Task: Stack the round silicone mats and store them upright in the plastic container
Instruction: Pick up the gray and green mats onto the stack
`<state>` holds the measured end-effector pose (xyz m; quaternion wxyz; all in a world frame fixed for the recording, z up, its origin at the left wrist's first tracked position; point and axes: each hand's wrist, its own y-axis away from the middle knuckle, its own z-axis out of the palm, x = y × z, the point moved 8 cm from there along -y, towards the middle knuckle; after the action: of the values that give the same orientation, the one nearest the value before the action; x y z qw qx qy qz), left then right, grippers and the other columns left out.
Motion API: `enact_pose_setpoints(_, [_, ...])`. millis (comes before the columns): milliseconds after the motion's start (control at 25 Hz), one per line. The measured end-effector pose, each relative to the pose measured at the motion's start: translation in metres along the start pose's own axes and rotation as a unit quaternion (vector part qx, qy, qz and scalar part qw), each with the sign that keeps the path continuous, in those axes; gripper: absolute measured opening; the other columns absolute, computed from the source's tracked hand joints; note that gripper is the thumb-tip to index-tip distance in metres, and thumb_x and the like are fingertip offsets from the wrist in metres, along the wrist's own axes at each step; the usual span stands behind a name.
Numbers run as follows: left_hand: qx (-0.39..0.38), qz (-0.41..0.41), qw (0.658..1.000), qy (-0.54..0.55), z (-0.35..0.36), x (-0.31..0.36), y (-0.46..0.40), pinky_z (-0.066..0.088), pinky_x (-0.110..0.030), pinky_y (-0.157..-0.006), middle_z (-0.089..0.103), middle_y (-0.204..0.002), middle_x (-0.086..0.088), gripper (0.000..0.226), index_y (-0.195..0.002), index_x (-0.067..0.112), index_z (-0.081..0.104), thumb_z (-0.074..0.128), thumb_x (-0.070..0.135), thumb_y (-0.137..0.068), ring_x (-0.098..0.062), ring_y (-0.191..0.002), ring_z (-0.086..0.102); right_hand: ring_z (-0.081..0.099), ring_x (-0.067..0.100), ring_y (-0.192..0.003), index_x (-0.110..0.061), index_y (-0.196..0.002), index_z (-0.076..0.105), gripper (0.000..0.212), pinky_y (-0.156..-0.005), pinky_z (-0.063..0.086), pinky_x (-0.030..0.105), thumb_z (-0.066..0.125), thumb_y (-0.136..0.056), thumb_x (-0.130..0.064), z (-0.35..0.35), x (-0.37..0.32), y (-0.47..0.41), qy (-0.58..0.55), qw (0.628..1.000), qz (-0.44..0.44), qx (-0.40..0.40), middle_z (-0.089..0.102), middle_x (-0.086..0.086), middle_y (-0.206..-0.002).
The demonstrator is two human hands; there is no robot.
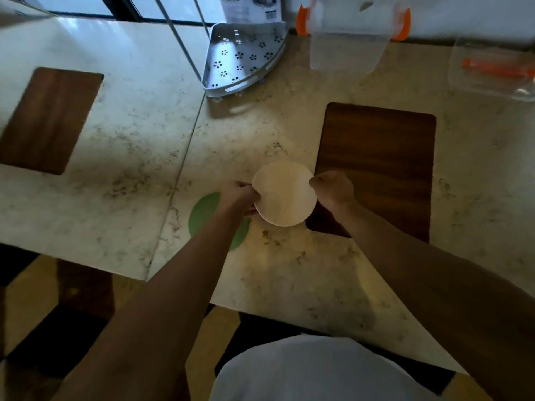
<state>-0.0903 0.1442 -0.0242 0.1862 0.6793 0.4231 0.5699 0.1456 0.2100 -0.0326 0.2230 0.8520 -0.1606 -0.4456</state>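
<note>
Head view, looking down over a marbled table (289, 270). Both hands up at centre frame, gripping a cream round mat (285, 193) by opposite edges. Left hand (240, 195) at the mat's nine o'clock, fingers curled shut on the rim, thumb over the top, fingertips tucked beneath. Right hand (333, 188) at the mat's three o'clock, closed in a pinch on the rim. Cream mat held roughly flat, face up; lifted or resting on the table, cannot tell. Possibly more than one mat in that grip, a pale edge showing under the left fingers, too blurred to count.

Green round mat (202, 215) lying flat on the table at the cream mat's eight o'clock, half hidden under the left forearm. Dark wooden placemat (376, 169) just beside the cream mat at two o'clock, its near left corner covered by the mat and the right wrist. Second wooden placemat (49, 120) well apart at ten o'clock.

Far edge of the table: clear plastic container (350, 44) with orange clips standing at one o'clock, blurred. Another clear container (492, 73) lying at two o'clock, something orange inside. Grey perforated corner shelf (243, 59) at twelve o'clock, flower cut-outs across its base, thin metal rods (179, 39) leaning past it on the left.
</note>
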Motion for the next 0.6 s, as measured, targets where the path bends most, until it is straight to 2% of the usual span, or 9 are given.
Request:
enact_pose_setpoints(80, [-0.009,0.001,1.0,0.014,-0.034,-0.007,-0.004,0.058,-0.034,-0.052,0.067,-0.093,-0.019,0.033,-0.112,-0.004,0.061,0.055,-0.01,-0.079,-0.026,-0.072,0.066,0.055,0.008,-0.061,-0.01,-0.081,0.068,0.016,-0.055,0.048,0.029,0.06,-0.085,-0.023,0.028,-0.008,0.012,-0.004,1.0,-0.008,-0.004,0.063,-0.004,-0.07])
enact_pose_setpoints(120, [-0.011,0.007,1.0,0.015,-0.05,-0.009,-0.005,0.058,-0.032,-0.046,0.067,-0.091,-0.019,0.034,-0.112,-0.004,0.061,0.054,-0.012,-0.08,-0.025,-0.07,0.066,0.06,0.01,-0.068,-0.009,-0.089,0.07,0.017,-0.059,0.051,0.033,0.06,-0.086,-0.022,0.042,-0.012,0.018,-0.006,1.0,-0.007,-0.01,0.068,0.0,-0.079])
enact_pose_setpoints(240, [-0.018,0.02,1.0,-0.001,-0.094,-0.018,-0.014,0.057,-0.029,-0.042,0.068,-0.1,-0.023,0.035,-0.112,-0.006,0.063,0.056,-0.015,-0.08,-0.028,-0.073,0.068,0.063,0.021,-0.091,-0.013,-0.112,0.069,0.026,-0.071,0.048,0.028,0.061,-0.088,-0.021,0.083,-0.021,0.036,0.028,1.0,0.013,-0.001,0.069,0.006,-0.106])
enact_pose_setpoints(360, [-0.039,0.022,0.999,-0.018,-0.133,-0.036,-0.021,0.059,-0.031,-0.046,0.067,-0.106,-0.025,0.032,-0.11,-0.008,0.064,0.06,-0.016,-0.079,-0.034,-0.083,0.068,0.063,0.026,-0.101,-0.012,-0.116,0.067,0.03,-0.078,0.049,0.029,0.058,-0.089,-0.02,0.122,-0.029,0.057,0.04,0.999,0.018,0.01,0.069,0.008,-0.114])
enact_pose_setpoints(440, [-0.047,0.012,0.999,-0.016,-0.152,-0.05,-0.022,0.06,-0.033,-0.049,0.066,-0.105,-0.025,0.025,-0.101,-0.006,0.062,0.062,-0.017,-0.079,-0.035,-0.084,0.068,0.063,0.027,-0.104,-0.012,-0.118,0.066,0.031,-0.08,0.048,0.03,0.056,-0.09,-0.02,0.141,-0.03,0.068,0.052,0.998,0.025,0.021,0.068,0.009,-0.115])
enact_pose_setpoints(600, [-0.059,0.02,0.998,-0.024,-0.168,-0.069,-0.027,0.062,-0.043,-0.066,0.069,-0.102,-0.026,0.02,-0.09,-0.002,0.066,0.064,-0.017,-0.076,-0.037,-0.088,0.07,0.061,0.029,-0.108,-0.009,-0.12,0.063,0.029,-0.078,0.044,0.03,0.052,-0.093,-0.016,0.163,-0.028,0.088,0.048,0.996,0.049,0.056,0.066,0.011,-0.119])
